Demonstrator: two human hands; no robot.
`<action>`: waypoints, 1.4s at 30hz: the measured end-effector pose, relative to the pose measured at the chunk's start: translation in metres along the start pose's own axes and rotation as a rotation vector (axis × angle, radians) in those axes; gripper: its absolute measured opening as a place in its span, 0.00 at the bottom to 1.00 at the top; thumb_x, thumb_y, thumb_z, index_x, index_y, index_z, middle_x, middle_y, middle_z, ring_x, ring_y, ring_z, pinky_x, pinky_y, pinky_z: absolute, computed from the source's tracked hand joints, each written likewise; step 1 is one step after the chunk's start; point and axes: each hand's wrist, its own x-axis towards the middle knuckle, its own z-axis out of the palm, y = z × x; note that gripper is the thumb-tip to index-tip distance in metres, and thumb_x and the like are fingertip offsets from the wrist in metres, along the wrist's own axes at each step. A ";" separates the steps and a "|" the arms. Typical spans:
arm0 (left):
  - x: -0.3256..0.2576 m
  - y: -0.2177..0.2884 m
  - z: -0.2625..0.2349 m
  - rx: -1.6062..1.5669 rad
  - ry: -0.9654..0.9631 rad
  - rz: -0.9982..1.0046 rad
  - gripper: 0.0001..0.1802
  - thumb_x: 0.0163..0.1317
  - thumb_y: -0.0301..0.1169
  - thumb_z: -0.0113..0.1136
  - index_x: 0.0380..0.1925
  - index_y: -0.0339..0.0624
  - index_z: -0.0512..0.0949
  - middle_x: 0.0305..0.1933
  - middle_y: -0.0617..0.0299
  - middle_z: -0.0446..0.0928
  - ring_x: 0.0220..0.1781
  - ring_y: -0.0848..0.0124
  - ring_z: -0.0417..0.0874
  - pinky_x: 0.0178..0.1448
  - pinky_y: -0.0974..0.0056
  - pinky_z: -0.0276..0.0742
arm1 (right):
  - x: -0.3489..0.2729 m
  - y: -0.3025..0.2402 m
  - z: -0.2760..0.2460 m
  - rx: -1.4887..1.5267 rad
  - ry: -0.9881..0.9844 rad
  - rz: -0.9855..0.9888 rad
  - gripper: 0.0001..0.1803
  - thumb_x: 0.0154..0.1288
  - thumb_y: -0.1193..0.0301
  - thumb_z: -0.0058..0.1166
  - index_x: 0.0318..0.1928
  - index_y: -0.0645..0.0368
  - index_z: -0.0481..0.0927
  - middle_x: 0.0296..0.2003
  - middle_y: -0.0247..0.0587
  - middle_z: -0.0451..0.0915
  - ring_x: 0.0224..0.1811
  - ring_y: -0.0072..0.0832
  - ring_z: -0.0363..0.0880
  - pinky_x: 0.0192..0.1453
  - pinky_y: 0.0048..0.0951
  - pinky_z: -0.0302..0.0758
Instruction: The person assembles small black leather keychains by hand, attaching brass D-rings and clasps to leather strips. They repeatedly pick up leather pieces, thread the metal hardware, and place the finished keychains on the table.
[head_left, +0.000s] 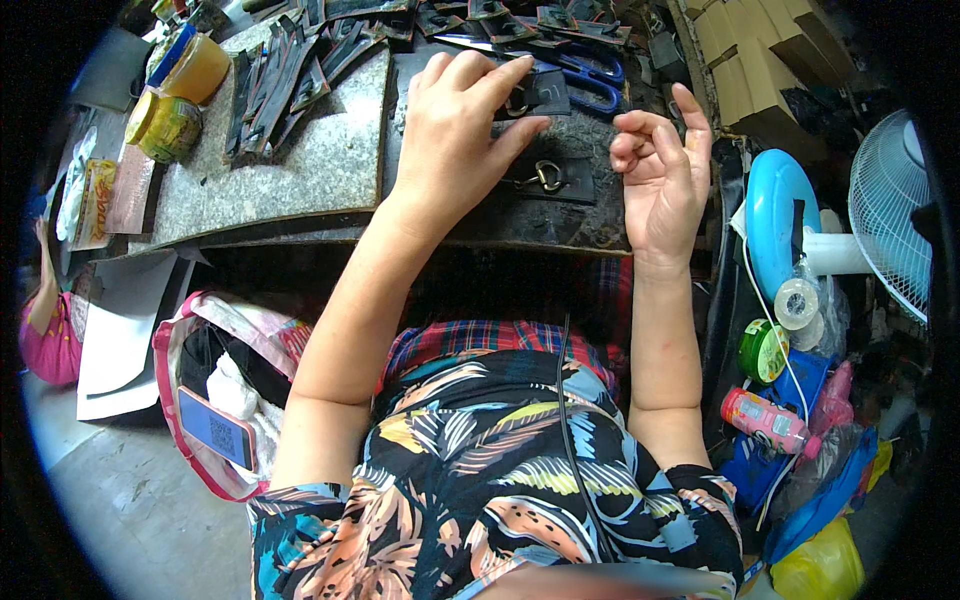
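My left hand (pixel 455 125) rests palm down at the worktable's front part, thumb and index finger spread apart. Between those two fingertips lies a black rectangular patch (pixel 550 92) with a metal ring (pixel 517 102); the hand partly hides it. Nearer to me, a second black patch (pixel 575 186) carries a brass-coloured metal ring (pixel 548 176). My right hand (pixel 665 185) is raised at the table's right side, palm turned up, index finger stretched and the others loosely bent, with nothing visible in it. Blue-handled scissors (pixel 597 92) lie just beyond the first patch.
Black strips (pixel 285 85) are heaped at the back left, with more black pieces (pixel 500 22) along the back. Jars (pixel 163 126) stand on the left. Cardboard boxes (pixel 765 60), a fan (pixel 893 205) and a pink bottle (pixel 768 422) are on the right. A bag (pixel 170 400) with a phone sits lower left.
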 end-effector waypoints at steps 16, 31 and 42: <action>-0.009 0.013 -0.020 0.209 -0.179 -0.004 0.31 0.54 0.38 0.73 0.59 0.42 0.77 0.59 0.51 0.75 0.65 0.49 0.72 0.74 0.40 0.63 | 0.016 -0.011 0.008 -0.113 0.033 0.024 0.31 0.72 0.82 0.50 0.72 0.58 0.57 0.45 0.45 0.81 0.38 0.22 0.82 0.42 0.21 0.80; -0.024 0.007 -0.022 0.152 -0.288 -0.091 0.27 0.61 0.44 0.68 0.54 0.37 0.79 0.60 0.49 0.75 0.67 0.48 0.71 0.76 0.38 0.60 | 0.243 0.023 0.013 -0.757 -0.293 0.036 0.31 0.72 0.74 0.54 0.72 0.59 0.63 0.48 0.43 0.85 0.50 0.24 0.82 0.51 0.26 0.78; -0.024 0.007 -0.022 0.135 -0.264 -0.092 0.28 0.60 0.43 0.69 0.53 0.36 0.78 0.59 0.50 0.74 0.66 0.50 0.72 0.74 0.40 0.63 | 0.307 0.089 0.045 -1.342 -0.321 -0.153 0.41 0.57 0.63 0.69 0.71 0.47 0.67 0.45 0.45 0.86 0.50 0.45 0.86 0.56 0.47 0.80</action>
